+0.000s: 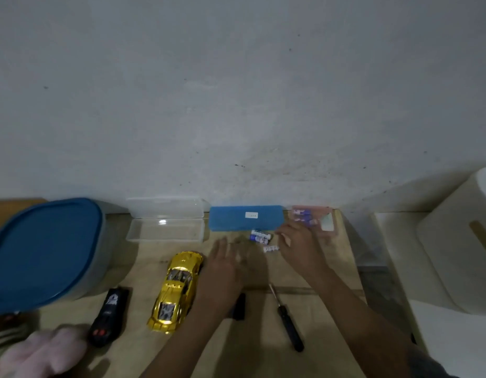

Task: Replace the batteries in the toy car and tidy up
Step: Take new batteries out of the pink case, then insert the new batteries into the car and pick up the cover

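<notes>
A shiny gold toy car (176,291) stands on its wheels on the wooden table (326,317), nose toward the wall. Blue and white batteries (260,236) lie in a small group in front of a blue box (246,218), and one pale battery (271,248) lies a little nearer. My left hand (222,271) hovers flat, fingers spread, just right of the car and left of the batteries. My right hand (297,244) is spread beside the batteries, holding nothing. A black screwdriver (288,320) lies near my right forearm. A small black part (239,306) lies under my left wrist.
An open clear plastic case (165,227) sits against the wall. A pink tray (318,219) with more batteries stands at the back right. A large blue-lidded tub (45,252) fills the left. A black remote (109,315) and pink plush (43,356) lie front left; white boxes (454,241) stand right.
</notes>
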### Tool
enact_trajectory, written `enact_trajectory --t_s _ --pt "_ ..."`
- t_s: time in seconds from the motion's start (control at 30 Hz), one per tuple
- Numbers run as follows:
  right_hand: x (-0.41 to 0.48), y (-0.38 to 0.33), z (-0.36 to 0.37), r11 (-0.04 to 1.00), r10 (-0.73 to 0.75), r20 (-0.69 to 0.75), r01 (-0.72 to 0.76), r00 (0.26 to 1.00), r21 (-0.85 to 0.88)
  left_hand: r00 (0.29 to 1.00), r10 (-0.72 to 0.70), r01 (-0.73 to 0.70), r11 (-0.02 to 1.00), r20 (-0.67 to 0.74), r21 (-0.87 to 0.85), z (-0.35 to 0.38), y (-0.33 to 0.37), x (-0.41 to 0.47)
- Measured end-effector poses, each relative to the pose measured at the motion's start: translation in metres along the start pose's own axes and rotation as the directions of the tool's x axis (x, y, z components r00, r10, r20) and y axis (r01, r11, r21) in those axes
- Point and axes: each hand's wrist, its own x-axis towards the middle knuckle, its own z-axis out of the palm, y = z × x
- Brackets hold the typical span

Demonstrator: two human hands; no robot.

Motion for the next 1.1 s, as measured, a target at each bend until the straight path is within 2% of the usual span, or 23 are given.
enact_trajectory --t_s 0.1,0.23,0.37,0.47,0.57,0.6,0.67,0.73,0.8,0.87,0.93,1.0,1.1 --pt "0.006 -0.025 0.024 0.998 -0.039 0.133 0.046 0.99 -0.05 0.989 -0.15 0.147 0.98 0.015 0.135 0.0 -0.039 -0.024" --pt "0.01 -0.037 0.044 0.979 0.037 0.224 0.01 0.974 -0.204 0.959 -0.284 0.273 0.937 0.018 0.216 0.006 -0.065 -0.043" --pt "0.014 -0.044 0.056 0.933 0.107 0.228 -0.018 0.968 -0.359 0.949 -0.316 0.302 0.925 0.025 0.231 0.013 -0.075 -0.045" --pt "0.011 -0.051 0.059 0.898 0.118 0.232 -0.004 0.966 -0.44 0.957 -0.288 0.267 0.923 0.038 0.275 0.012 -0.081 -0.04" --pt "0.006 -0.064 0.058 0.885 0.089 0.213 0.02 0.973 -0.464 0.96 -0.261 0.239 0.953 0.104 0.188 0.0 -0.092 -0.038" --pt "0.005 -0.069 0.058 0.9 0.071 0.152 0.002 0.986 -0.437 0.96 -0.252 0.243 0.966 0.124 0.084 -0.006 -0.098 -0.037" --pt "0.001 -0.088 0.055 0.97 0.058 0.038 -0.047 0.998 -0.237 0.966 -0.214 0.247 0.926 0.143 -0.284 -0.021 -0.112 -0.038" --pt "-0.006 -0.113 0.049 0.99 0.133 -0.05 -0.13 0.99 0.062 0.982 -0.169 0.185 0.728 0.089 -0.66 -0.038 -0.122 -0.038" --pt "-0.02 -0.143 0.045 0.901 0.272 0.003 -0.256 0.962 0.349 0.989 -0.141 0.108 0.51 0.041 -0.853 -0.055 -0.126 -0.037" --pt "-0.032 -0.171 0.047 0.752 0.368 0.115 -0.367 0.923 0.548 0.993 -0.112 0.067 0.32 0.033 -0.945 -0.069 -0.124 -0.036" --pt "-0.038 -0.192 0.05 0.64 0.42 0.168 -0.423 0.892 0.641 0.996 -0.086 0.038 0.214 0.02 -0.976 -0.078 -0.118 -0.036" --pt "-0.04 -0.21 0.047 0.59 0.478 0.157 -0.448 0.864 0.672 0.997 -0.08 0.015 0.159 0.002 -0.987 -0.083 -0.111 -0.036" --pt "-0.039 -0.222 0.035 0.534 0.554 0.083 -0.43 0.828 0.727 0.999 -0.014 -0.036 0.171 -0.039 -0.985 -0.088 -0.106 -0.037"
